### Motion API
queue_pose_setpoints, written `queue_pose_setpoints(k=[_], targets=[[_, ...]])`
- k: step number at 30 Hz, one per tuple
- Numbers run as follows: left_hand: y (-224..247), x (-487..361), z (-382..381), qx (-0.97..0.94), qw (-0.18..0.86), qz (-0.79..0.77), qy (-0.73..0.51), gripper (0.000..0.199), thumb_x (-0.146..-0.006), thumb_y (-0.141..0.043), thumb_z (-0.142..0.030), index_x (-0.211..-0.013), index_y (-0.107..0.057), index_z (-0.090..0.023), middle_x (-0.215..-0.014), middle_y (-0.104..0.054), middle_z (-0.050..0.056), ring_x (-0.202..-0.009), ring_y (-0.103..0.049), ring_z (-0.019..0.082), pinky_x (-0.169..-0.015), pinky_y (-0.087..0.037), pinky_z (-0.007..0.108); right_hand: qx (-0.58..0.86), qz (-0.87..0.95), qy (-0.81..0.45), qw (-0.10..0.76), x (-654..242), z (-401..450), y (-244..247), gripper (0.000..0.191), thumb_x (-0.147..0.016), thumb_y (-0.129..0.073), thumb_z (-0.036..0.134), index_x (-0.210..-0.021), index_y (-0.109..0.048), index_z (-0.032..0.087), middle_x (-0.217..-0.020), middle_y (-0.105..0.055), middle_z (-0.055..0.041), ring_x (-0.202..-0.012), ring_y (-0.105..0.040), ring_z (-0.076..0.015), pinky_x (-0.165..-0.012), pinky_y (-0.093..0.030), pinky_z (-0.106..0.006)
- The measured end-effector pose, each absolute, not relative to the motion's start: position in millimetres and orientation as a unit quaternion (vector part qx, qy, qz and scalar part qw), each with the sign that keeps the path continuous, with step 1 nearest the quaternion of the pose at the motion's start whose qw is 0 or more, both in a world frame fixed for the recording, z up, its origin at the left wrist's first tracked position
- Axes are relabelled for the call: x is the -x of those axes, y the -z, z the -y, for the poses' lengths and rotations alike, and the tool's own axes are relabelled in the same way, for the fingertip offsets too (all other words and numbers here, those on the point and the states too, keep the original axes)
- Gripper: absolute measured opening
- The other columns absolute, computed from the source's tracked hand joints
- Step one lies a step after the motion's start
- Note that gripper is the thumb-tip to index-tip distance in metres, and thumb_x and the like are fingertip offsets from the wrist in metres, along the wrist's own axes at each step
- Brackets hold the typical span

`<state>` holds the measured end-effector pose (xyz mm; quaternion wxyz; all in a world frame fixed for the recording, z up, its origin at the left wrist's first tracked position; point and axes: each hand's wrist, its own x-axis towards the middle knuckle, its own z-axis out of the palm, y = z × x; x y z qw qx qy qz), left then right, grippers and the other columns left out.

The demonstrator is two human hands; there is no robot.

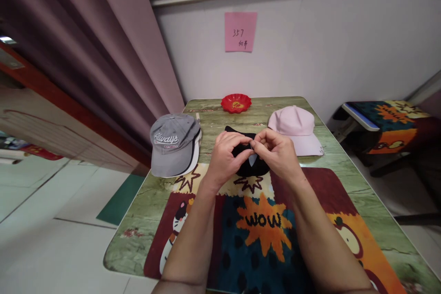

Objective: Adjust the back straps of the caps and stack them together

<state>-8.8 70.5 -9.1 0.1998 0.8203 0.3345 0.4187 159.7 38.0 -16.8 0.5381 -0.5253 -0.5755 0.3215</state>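
Note:
A black cap [253, 170] rests at the middle of the table, partly hidden behind my hands. My left hand [229, 154] pinches its strap from the left, thumb and forefinger closed. From the right, my right hand [275, 149] grips the same strap, its fingertips meeting those of the left. A pale patch shows through the cap just below the fingertips. To the left sit a grey cap [170, 142] with white lettering and a white cap [195, 154] mostly covered by it. A pink cap [294, 126] lies to the right of my right hand.
A red scalloped dish [236, 103] stands at the table's far edge. Under my forearms lies a colourful mat [227, 229] on the green wood-patterned table [129, 234]. A wall rises behind, with a curtain [113, 55] at left and a stool [389, 124] at right.

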Motion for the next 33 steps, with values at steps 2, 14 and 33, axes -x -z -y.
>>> queue_pose_setpoints(k=[2,14,33], targets=[[10,9,-71,-0.82,0.2,-0.339,-0.416,0.009,-0.088,-0.071,-0.027,-0.095,-0.071,-0.023,-0.098,-0.076,0.004,-0.098,-0.067,0.022,-0.098,-0.046,0.041,0.513,0.569,-0.345,0.542,-160,-39,18,0.027,-0.083,-0.073,0.044,-0.08,-0.064,0.019,-0.065,-0.06,0.002,-0.052,-0.049,-0.0091,-0.046,-0.036,-0.021],[19,10,-78,-0.802,0.218,-0.357,-0.427,0.013,-0.086,-0.073,-0.024,-0.099,-0.073,-0.021,-0.097,-0.076,0.004,-0.096,-0.067,0.021,-0.096,-0.049,0.04,0.514,0.558,-0.354,0.547,-162,-45,28,0.028,-0.087,-0.068,0.046,-0.089,-0.07,0.018,-0.059,-0.061,0.0017,-0.052,-0.056,-0.0116,-0.049,-0.045,-0.022],[39,17,-94,-0.809,0.221,-0.357,-0.412,0.016,-0.086,-0.072,-0.021,-0.102,-0.073,-0.022,-0.103,-0.076,0.004,-0.101,-0.066,0.022,-0.098,-0.048,0.039,0.535,0.674,-0.141,0.489,-157,-53,38,0.014,-0.092,-0.058,0.018,-0.091,-0.072,0.021,-0.089,-0.069,-0.0046,-0.083,-0.066,-0.0197,-0.076,-0.048,-0.032]])
